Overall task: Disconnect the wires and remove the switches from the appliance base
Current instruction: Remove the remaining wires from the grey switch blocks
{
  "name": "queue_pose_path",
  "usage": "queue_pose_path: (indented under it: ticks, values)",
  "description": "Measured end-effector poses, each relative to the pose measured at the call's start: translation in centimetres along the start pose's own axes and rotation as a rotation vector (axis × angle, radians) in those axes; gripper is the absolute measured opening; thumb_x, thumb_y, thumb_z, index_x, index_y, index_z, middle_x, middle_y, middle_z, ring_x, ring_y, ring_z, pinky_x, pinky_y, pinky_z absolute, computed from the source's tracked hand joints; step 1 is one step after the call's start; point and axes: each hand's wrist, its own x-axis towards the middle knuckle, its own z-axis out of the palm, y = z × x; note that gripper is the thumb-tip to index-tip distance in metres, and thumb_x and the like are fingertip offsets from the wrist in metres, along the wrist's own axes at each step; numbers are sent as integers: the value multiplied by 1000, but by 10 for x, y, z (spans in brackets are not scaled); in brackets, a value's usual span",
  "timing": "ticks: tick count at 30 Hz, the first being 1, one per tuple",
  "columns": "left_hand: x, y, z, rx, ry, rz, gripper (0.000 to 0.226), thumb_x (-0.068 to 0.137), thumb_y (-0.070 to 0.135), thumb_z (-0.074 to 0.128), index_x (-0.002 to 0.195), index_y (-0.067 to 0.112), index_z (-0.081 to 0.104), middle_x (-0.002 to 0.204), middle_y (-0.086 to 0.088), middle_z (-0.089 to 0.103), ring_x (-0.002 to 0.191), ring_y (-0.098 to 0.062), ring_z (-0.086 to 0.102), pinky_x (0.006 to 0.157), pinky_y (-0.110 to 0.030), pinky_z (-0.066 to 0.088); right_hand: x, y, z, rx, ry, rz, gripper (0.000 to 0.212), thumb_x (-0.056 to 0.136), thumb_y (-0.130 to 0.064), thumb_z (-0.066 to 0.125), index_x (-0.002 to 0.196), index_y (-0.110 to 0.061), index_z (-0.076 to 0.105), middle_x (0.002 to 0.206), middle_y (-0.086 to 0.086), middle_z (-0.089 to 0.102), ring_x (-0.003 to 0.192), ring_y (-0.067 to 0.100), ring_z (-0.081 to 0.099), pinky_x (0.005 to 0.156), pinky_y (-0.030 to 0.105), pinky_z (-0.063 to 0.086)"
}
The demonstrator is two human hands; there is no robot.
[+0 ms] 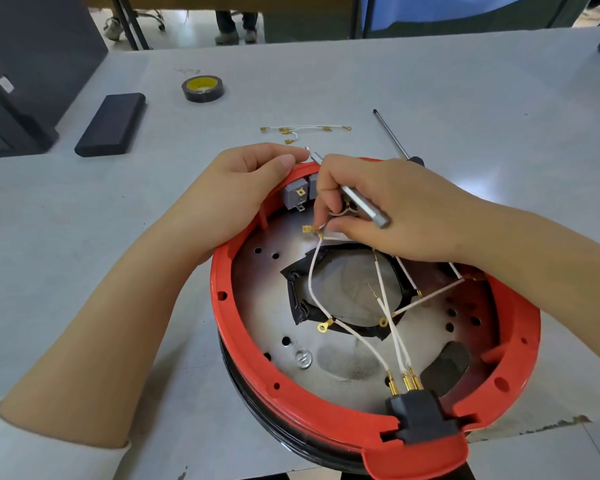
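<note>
While hands (pixel 243 188) crowd the base (pixel 222 296), tape (pixel 203 88) sits well apart.

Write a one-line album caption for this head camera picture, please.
Left hand steadies the round red plastic appliance base while the right hand, holding a silver metal tool, pinches a white wire.

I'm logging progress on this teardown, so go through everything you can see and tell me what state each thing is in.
appliance base: upside down, opened up
left hand: grips the red rim
right hand: holds a metal tool, pinches a white wire
grey switch: mounted in the rim
white wire: far terminal loose
power socket: three wires plugged in
removed wires: on the table
tape roll: lying flat
screwdriver: lying unused
</note>
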Motion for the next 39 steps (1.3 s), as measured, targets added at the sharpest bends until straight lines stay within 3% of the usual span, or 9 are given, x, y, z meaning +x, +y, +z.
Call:
queue_pose_path:
  ticks: [4,7,10,15,19,23,30,35,39]
  values:
    - [0,0,-1,12,2,-4,23,100,20,47,103,30,68,101,19,69,91,11,63,78,-3,44,0,3,3,-8,24,-8,24,87,-25,54,79,-41,39,95,-8,67,87,20,61,75,41,49]
    - [0,-1,-1,-5,-7,-36,24,99,23,49,112,24,69,108,10,71,101,-1,65,95,-20,47,0,3,0,162,143,-6,17,90,-26,61,86,-34,47,86,-8,67,64,6,62,59,26,50]
    - [-3,1,-1,5,-17,-58,21,95,25,57,112,25,69,105,11,72,102,-3,65,101,-28,46,-1,2,-7,406,250,4,9,96,-32,53,88,-29,51,83,-7,69,43,11,58,43,20,44]
    - [-14,2,-6,49,2,-56,19,95,27,56,110,31,68,98,17,73,97,-3,66,86,-23,51,-1,4,-17,619,219,95,53,94,-56,34,88,-19,71,59,7,62,38,18,44,40,16,34]
    - [-22,6,-6,107,17,-67,22,98,25,51,112,33,66,98,15,72,101,-22,64,83,-32,54,0,-1,-15,538,175,114,43,95,-48,49,78,-18,75,53,3,57,41,17,45,41,18,38]
    - [-16,14,-4,241,3,-40,24,98,27,47,112,32,66,96,19,68,93,-5,64,76,-16,50,8,-6,-11,419,174,138,23,94,-37,56,80,-21,65,53,-1,62,39,13,48,39,20,38]
    - [-8,14,-1,291,-109,-13,29,100,42,40,100,39,68,105,2,71,105,-24,63,92,-45,49,20,-2,-5,407,268,122,28,94,-31,57,71,-20,44,51,2,60,36,12,46,37,18,35]
    - [-4,6,-4,251,-104,11,28,101,40,41,102,39,69,98,13,73,99,-13,65,89,-28,49,15,1,2,320,290,69,28,93,-32,58,74,-15,47,56,5,61,40,2,52,41,9,35]
    - [-5,5,-4,217,-135,18,29,101,40,41,103,41,69,97,7,74,101,-32,65,91,-56,50,15,3,3,242,305,41,28,92,-35,59,76,-15,48,62,9,60,45,5,51,44,11,36]
